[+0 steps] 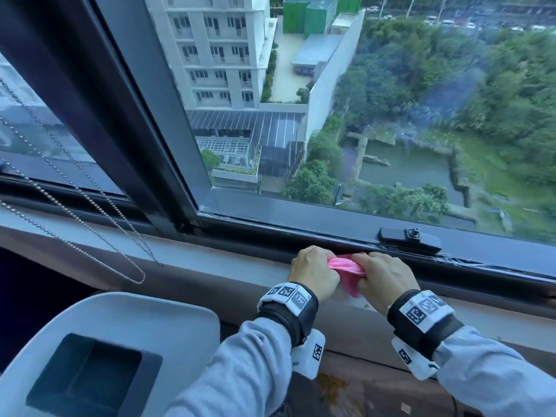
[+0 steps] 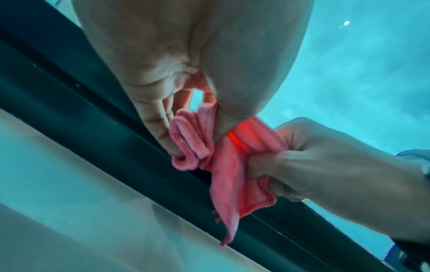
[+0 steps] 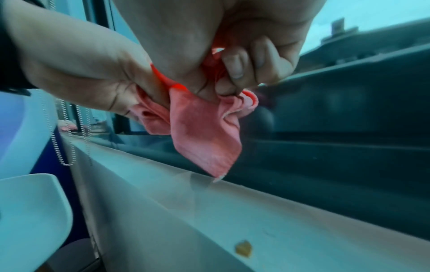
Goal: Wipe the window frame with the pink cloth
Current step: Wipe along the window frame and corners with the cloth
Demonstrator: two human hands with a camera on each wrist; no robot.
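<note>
The pink cloth (image 1: 346,266) is bunched between both hands at the bottom rail of the window frame (image 1: 301,233), just left of the window latch (image 1: 410,237). The left hand (image 1: 313,272) pinches one end, fingers curled; the right hand (image 1: 382,279) grips the other end. A loose corner hangs toward the sill (image 3: 256,211). Whether the cloth touches the rail is probably hidden behind the knuckles.
</note>
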